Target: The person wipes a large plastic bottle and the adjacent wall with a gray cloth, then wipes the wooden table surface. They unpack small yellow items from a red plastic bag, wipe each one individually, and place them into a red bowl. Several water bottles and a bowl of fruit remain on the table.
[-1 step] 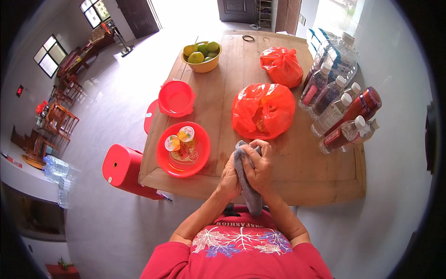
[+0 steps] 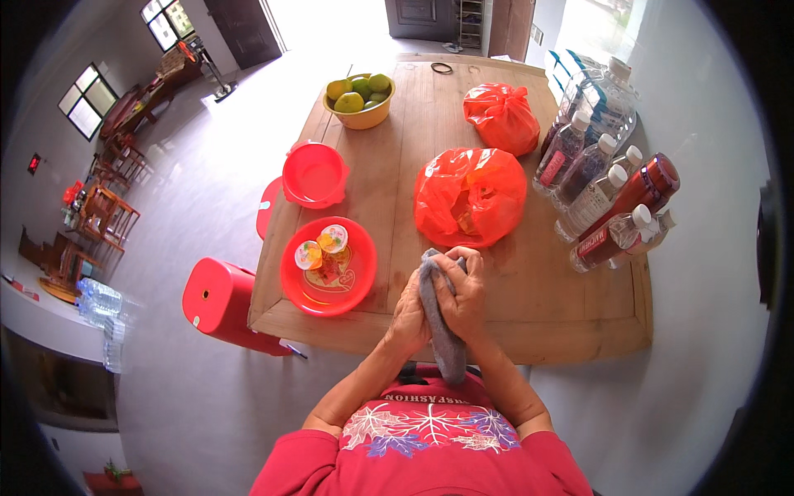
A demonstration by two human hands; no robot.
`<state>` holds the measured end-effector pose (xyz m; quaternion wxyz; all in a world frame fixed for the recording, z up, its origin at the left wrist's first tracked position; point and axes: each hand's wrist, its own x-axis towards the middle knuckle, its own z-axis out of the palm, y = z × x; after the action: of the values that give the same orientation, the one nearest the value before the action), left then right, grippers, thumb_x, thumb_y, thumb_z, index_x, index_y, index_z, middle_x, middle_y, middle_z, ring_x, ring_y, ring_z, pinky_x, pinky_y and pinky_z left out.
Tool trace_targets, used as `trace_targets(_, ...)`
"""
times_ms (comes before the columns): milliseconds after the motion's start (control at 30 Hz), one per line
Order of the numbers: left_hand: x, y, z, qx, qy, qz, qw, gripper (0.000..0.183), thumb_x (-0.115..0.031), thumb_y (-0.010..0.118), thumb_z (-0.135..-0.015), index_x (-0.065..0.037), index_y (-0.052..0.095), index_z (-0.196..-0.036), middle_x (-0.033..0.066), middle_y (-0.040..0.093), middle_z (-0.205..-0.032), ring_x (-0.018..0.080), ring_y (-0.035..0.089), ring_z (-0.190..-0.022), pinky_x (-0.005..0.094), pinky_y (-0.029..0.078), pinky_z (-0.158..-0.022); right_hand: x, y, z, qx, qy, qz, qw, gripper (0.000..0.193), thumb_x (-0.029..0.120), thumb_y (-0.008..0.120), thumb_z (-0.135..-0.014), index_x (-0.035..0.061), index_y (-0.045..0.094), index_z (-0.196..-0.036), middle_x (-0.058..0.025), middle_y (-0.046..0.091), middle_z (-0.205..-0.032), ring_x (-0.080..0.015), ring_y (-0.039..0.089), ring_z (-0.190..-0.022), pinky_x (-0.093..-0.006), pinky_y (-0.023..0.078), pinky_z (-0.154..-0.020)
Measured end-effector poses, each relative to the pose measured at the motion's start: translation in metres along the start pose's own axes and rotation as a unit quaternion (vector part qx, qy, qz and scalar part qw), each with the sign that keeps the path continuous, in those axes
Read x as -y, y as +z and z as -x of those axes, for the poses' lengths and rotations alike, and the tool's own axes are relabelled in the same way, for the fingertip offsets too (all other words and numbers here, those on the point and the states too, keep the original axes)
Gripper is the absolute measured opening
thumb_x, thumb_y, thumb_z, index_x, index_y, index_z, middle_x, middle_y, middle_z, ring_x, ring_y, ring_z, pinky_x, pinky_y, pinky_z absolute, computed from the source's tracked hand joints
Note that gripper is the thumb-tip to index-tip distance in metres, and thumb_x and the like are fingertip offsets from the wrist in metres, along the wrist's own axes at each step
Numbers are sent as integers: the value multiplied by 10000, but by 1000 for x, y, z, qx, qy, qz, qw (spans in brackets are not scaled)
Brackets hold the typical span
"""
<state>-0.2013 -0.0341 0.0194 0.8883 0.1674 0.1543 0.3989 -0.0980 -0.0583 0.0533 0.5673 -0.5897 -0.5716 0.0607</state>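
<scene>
Close to my body, at the near edge of the wooden table (image 2: 571, 318), a grey cloth (image 2: 447, 347) is bunched between my hands. My right hand (image 2: 465, 302) grips it, fingers curled over its upper part. Pressed along the cloth's left side, my left hand (image 2: 408, 318) is closed on it, with some fingers hidden. The cloth's lower end hangs down in front of my red shirt. Just beyond my hands sits an open-topped red plastic bag (image 2: 434, 194), its contents mostly hidden. Left of my hands, a red plate (image 2: 360, 285) holds two small lidded cups (image 2: 333, 239) and some small wrapped pieces.
A red bowl (image 2: 315, 174) stands behind the plate, and a yellow bowl (image 2: 364, 120) of green-yellow fruit farther back. A tied red bag (image 2: 501, 120) sits far right. Several bottles (image 2: 608, 240) and a red flask (image 2: 649, 190) line the right edge. Red stools (image 2: 217, 293) stand left.
</scene>
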Motion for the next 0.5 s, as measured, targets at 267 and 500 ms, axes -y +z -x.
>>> trace_targets(267,-18,-23,9,-5,36,-24,999,302,-306,392,-1031,-78,477,-1210,58,570,-1152,161,565,-1066,335,469,-951,6,21,18,-3,37,64,997,254,59,631,-833,30,661,-1084,-126,557,-1013,-284,571,-919,-370,485,-765)
trace_targets(500,-34,-42,11,77,-48,-25,996,332,-316,443,-1014,-104,440,-1269,71,561,-1136,178,587,-1045,351,517,-918,37,29,29,28,-65,103,992,281,49,652,-776,48,693,-1054,-117,566,-1033,-303,551,-921,-387,480,-767)
